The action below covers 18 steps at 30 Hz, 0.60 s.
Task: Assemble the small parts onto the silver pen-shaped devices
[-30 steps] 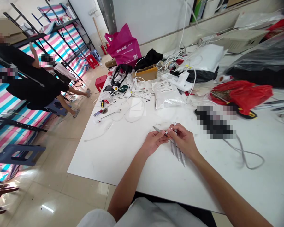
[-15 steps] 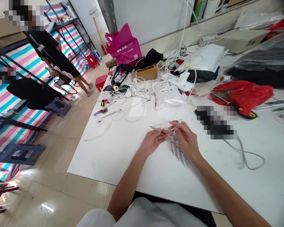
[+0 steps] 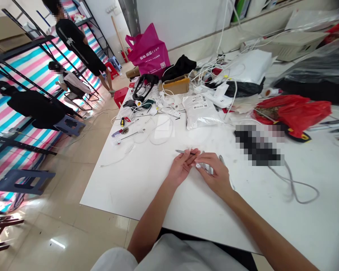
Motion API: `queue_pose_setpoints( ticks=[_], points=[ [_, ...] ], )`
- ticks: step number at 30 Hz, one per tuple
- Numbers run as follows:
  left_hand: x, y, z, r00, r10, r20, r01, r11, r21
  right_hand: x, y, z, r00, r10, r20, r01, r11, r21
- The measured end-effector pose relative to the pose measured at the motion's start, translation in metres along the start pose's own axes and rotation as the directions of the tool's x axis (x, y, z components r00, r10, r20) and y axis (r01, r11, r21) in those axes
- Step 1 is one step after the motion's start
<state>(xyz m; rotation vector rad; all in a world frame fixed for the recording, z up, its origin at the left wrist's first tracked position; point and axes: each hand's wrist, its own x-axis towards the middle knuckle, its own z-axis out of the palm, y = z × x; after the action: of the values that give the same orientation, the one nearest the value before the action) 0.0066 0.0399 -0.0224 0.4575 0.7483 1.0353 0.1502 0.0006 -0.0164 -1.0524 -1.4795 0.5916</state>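
My left hand (image 3: 180, 169) is closed over the table, its thumb pressing a slim grey pen (image 3: 179, 151) against the fingers. The pen's pointed end sticks out to the left. Right beside it, my right hand (image 3: 216, 173) is bent in a pinch, fingertips touching the left hand's fingertips. A small white round-ended piece (image 3: 197, 165) shows at my right fingertips; its full shape is hidden. Under and behind the right hand lie several grey pen-like sticks (image 3: 221, 159), mostly covered by it.
A blurred-out black device (image 3: 257, 146) with a grey cable lies to the right. Behind are a white plastic parcel (image 3: 202, 113), tangled white cables, a red plastic bag (image 3: 302, 111) and a magenta bag (image 3: 148, 52). Screwdrivers (image 3: 120, 132) lie at the left. Several people are beyond the table.
My right hand has turned and come down and left, bringing the white piece toward me and covering more of the grey sticks. The left hand keeps the pen, almost unmoved.
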Motion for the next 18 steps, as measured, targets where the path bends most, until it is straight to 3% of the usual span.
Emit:
queue_pose_setpoints(
  ticks=[6,18],
  points=[
    [-0.004,0.001,0.005,1.0,-0.014,-0.027,0.014,1.0,0.001,0.0,-0.001,0.008,1.0,-0.002,0.023,0.002,1.0,-0.016],
    [-0.007,-0.003,0.01,0.999,-0.033,0.027,0.034,0.999,-0.011,-0.009,0.017,0.018,0.963,-0.269,-0.033,0.261,0.953,-0.156]
  ],
)
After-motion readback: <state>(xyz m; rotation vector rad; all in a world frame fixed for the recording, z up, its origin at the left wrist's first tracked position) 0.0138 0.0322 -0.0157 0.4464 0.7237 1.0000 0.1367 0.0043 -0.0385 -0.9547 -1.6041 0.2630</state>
